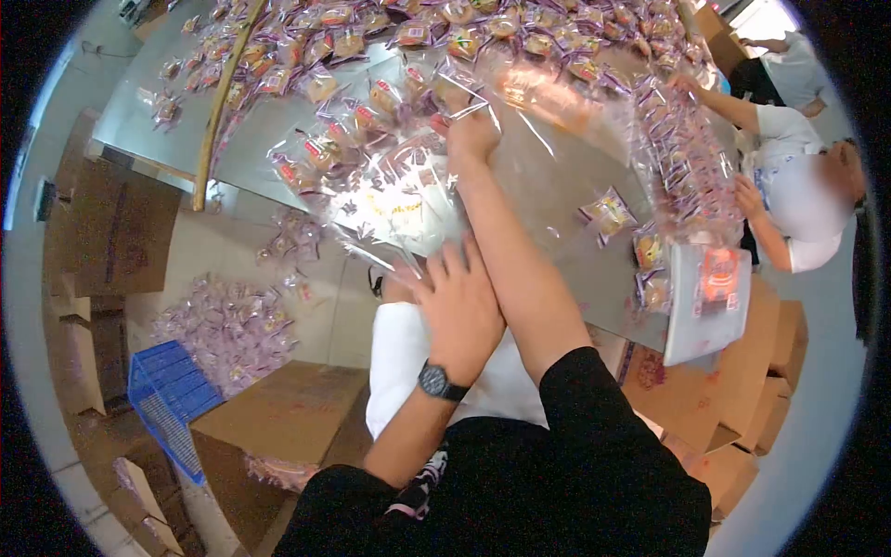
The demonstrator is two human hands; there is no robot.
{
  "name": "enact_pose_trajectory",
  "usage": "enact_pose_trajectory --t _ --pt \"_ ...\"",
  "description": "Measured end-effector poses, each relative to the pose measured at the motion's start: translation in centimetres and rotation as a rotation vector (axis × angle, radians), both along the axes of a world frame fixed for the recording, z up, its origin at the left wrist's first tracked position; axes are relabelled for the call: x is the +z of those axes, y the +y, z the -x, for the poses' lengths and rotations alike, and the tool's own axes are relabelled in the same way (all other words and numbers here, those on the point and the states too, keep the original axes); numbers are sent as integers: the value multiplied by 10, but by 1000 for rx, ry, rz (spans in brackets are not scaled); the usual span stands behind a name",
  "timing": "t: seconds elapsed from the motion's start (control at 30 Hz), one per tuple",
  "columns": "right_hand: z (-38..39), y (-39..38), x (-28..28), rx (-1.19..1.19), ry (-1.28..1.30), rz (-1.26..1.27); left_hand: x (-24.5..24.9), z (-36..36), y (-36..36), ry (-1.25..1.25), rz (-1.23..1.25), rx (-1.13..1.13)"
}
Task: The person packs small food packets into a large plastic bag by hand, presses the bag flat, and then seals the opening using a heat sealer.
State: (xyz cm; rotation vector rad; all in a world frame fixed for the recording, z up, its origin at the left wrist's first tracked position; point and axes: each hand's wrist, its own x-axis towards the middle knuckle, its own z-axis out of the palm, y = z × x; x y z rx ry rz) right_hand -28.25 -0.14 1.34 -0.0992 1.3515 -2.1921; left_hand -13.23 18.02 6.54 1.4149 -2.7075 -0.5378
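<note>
A clear plastic bag (394,218) lies over the table's near edge in front of me, with strong glare on its film. Several small wrapped snacks (322,153) in purple-edged packets sit in rows at its far left. My left hand (462,311), with a black watch on the wrist, is at the bag's near edge, its fingers spread. Crossing above it, my right hand (473,130) reaches to the far end of the bag. Its fingers curl at a wrapped snack (455,91), partly hidden behind shiny film.
Many wrapped snacks (413,35) cover the table's far side. A wooden rod (223,107) lies at left. Flat bags (708,306) are stacked at right, near a co-worker (798,176) handling a filled bag (682,153). A blue crate (172,395) and cardboard boxes (288,408) stand below.
</note>
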Motion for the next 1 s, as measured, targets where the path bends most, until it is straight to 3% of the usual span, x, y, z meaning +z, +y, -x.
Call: enact_pose_trajectory --t 0.07,0.2,0.23,0.37,0.57,0.67,0.8,1.0 --pt "-6 -3 12 -12 -18 -9 -29 5 -4 40 274 -30" --pt "22 -22 -34 247 -376 358 -37 4 -6 15 193 -41" --pt "2 -5 5 161 -308 181 -37 2 -4 31 162 -36" --pt "0 -18 -4 -38 -322 53 -30 -7 -4 13 128 -55" --pt "3 -11 0 113 -180 -41 -26 -14 -5 -34 124 -84" --pt "1 2 26 135 -297 -8 -28 -15 -10 -54 175 -69" --pt "6 -13 -8 36 -162 -72 -25 -17 -8 -83 119 -76" --pt "-3 -25 -32 -149 313 -105 -23 -16 -3 -165 111 -55"
